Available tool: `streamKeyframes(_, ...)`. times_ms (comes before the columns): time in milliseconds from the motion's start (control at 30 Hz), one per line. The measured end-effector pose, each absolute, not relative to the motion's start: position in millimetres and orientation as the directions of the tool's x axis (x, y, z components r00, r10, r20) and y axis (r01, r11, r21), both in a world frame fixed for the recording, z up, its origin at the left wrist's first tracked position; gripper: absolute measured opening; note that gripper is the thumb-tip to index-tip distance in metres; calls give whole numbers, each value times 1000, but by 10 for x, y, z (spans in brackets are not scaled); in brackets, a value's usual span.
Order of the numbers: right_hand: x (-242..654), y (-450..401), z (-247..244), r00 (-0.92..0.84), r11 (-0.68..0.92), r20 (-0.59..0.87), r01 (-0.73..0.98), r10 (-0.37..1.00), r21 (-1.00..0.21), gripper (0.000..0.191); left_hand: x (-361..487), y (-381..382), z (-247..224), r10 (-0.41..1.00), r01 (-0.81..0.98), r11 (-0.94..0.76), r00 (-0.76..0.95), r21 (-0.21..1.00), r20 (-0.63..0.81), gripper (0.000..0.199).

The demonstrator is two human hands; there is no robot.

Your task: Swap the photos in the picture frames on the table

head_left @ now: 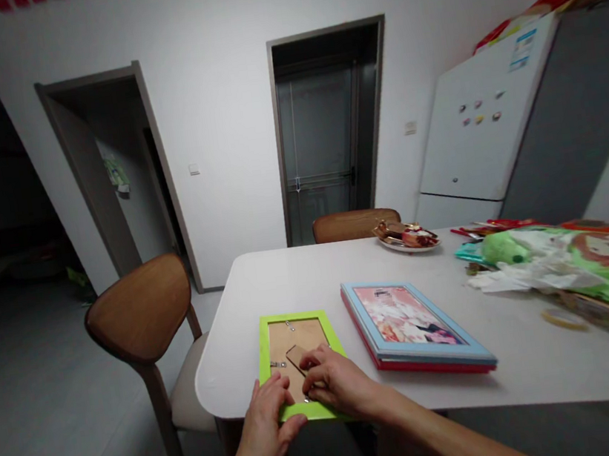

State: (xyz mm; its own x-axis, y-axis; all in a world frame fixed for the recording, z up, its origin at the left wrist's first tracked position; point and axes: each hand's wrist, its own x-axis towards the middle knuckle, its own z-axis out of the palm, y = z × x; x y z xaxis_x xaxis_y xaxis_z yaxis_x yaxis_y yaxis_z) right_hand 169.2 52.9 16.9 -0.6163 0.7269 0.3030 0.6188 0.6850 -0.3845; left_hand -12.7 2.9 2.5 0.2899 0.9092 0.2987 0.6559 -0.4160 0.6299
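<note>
A lime-green picture frame (263, 349) lies face down at the table's near edge, its brown backing board (304, 334) and small metal clips showing. My left hand (268, 420) holds the frame's lower left corner, thumb on the near rim and fingers over the left side. My right hand (339, 380) is over the lower right of the backing, its fingers bent together near the bottom clip; whatever they pinch is too small to make out. To the right, a light-blue picture frame (417, 295) with a pink picture rests on a red one (440, 365).
The white table (289, 279) also bears a plate (411, 246) of items at the back and a heap of green and white plastic bags (556, 262) on the right. Wooden chairs stand left (144, 309) and behind (357, 223). A fridge (483, 115) is back right.
</note>
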Motion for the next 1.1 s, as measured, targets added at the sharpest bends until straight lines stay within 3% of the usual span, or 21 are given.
streamKeyframes(367,1611,513,151,-563,634,296,650,772,-419,10,-135,22,67,913,633,-407,297,658,279,15)
streamKeyframes(500,1533,549,195,-501,576,286,684,817,-447,19,-138,16,72,909,637,-416,309,649,279,14)
streamKeyframes(833,1093,860,133,-394,474,295,832,870,-289,19,-126,13,117,902,623,-432,305,652,307,10)
streamKeyframes(1100,1097,1003,67,-349,429,294,859,890,-280,24,-130,1,106,904,616,-427,302,662,303,13)
